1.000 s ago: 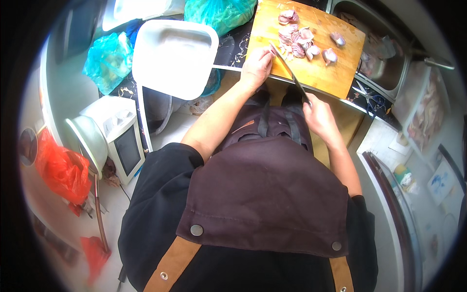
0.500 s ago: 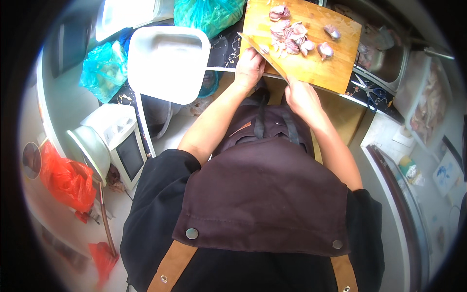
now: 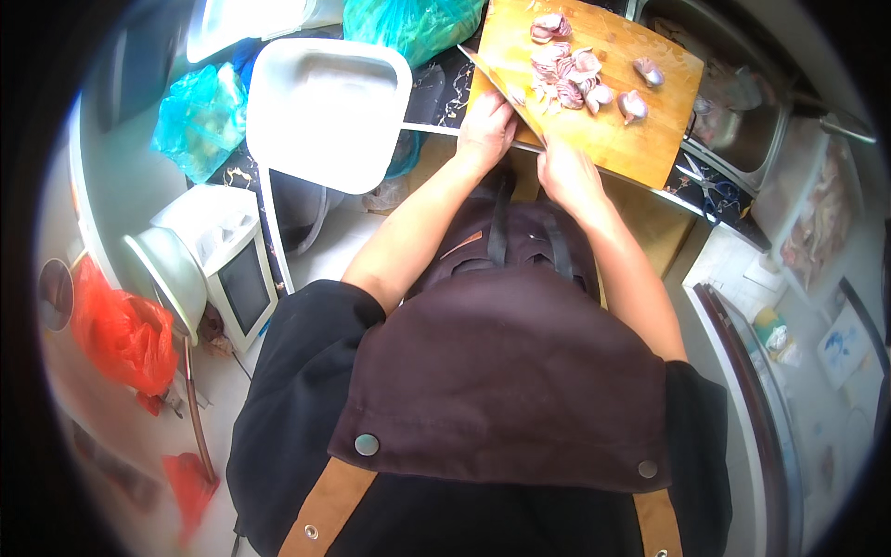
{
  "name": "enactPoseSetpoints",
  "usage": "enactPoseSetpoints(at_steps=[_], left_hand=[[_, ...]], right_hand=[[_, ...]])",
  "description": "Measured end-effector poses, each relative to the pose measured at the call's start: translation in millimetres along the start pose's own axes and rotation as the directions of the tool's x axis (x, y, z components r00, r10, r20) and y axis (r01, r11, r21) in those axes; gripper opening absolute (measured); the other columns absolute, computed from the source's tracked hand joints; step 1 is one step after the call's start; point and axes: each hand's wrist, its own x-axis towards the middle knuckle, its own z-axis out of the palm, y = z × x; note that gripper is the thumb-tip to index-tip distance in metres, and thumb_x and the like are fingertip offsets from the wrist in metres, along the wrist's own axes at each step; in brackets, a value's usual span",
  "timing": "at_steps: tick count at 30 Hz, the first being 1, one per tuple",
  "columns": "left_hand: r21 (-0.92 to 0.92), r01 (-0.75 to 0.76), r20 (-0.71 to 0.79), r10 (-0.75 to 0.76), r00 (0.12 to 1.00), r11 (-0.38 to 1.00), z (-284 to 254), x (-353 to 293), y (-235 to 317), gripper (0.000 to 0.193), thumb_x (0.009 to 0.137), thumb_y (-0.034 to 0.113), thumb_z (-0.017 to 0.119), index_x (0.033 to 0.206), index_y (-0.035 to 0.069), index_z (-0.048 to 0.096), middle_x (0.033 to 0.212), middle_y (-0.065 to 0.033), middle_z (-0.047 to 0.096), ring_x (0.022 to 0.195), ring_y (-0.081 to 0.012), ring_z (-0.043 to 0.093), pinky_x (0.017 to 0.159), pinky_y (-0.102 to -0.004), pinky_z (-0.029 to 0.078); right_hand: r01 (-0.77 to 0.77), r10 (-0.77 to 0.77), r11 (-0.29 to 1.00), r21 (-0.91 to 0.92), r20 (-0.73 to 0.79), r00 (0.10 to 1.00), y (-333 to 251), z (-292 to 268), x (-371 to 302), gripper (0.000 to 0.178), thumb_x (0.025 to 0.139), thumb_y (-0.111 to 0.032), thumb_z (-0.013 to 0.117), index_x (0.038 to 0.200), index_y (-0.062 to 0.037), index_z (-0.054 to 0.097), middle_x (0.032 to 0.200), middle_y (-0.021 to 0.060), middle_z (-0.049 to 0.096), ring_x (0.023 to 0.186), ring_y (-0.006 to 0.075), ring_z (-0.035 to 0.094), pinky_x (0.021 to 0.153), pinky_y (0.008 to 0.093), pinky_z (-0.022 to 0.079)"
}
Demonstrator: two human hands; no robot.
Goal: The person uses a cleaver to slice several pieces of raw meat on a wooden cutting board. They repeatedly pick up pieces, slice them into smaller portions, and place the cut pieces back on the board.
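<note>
My right hand (image 3: 571,176) is closed round the handle of a long knife (image 3: 501,89). Its blade slants up and left across the near left corner of a wooden cutting board (image 3: 650,139). Beside the blade, on its left, my left hand (image 3: 487,130) rests at that corner with bent fingers pressed together; what they hold is hidden. On the board's middle lies a heap of pinkish-purple meat pieces (image 3: 566,70), apparently gizzards, many scored into fine ridges. Two smoother, whole-looking pieces (image 3: 633,106) sit apart on the right.
Left of the board stands a white basin (image 3: 325,172); teal plastic bags (image 3: 413,28) lie behind and beside it. A metal sink (image 3: 770,139) with meat in it is on the right. Scissors (image 3: 710,186) lie at the counter's edge, near a clear tub of meat (image 3: 817,204).
The whole view has shifted slightly. My right hand and the knife have moved a little left relative to the board; my left hand stays at the corner.
</note>
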Motion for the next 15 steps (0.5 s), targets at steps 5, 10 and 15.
enactPoseSetpoints(at_steps=[5,10,15], left_hand=[[0.003,-0.017,-0.019,0.018,1.000,1.000,-1.6,-1.8,-0.4,0.026,0.078,-0.002,0.072,0.103,0.002,0.069,0.108,-0.0125,0.069,0.100,-0.0338,0.065,0.087,-0.0413,0.056],[-0.052,-0.039,-0.069,0.035,0.997,0.998,3.5,-4.6,-9.0,0.020,0.082,-0.002,0.073,0.101,0.003,0.069,0.104,-0.0110,0.070,0.097,-0.0330,0.067,0.086,-0.0394,0.056],[-0.056,-0.050,-0.087,0.045,0.995,0.997,1.9,-4.5,-7.9,0.019,0.083,-0.001,0.074,0.101,0.005,0.070,0.106,-0.0105,0.071,0.100,-0.0323,0.068,0.088,-0.0395,0.056]], right_hand=[[-0.003,0.000,0.998,0.068,0.045,0.999,19.3,-2.1,2.7,0.027,0.092,-0.014,0.053,0.107,0.0032,0.068,0.096,0.0339,0.069,0.096,0.0504,0.067,0.087,0.0556,0.054],[-0.184,0.144,0.975,0.122,0.277,0.950,49.5,-42.2,-20.9,0.029,0.091,-0.011,0.055,0.113,0.0052,0.066,0.100,0.0316,0.069,0.097,0.0456,0.068,0.090,0.0479,0.053],[-0.445,0.302,0.857,0.259,0.448,0.841,47.1,-71.2,-38.7,0.023,0.093,-0.012,0.058,0.106,0.0051,0.064,0.083,0.0222,0.067,0.079,0.0317,0.067,0.079,0.0419,0.053]])
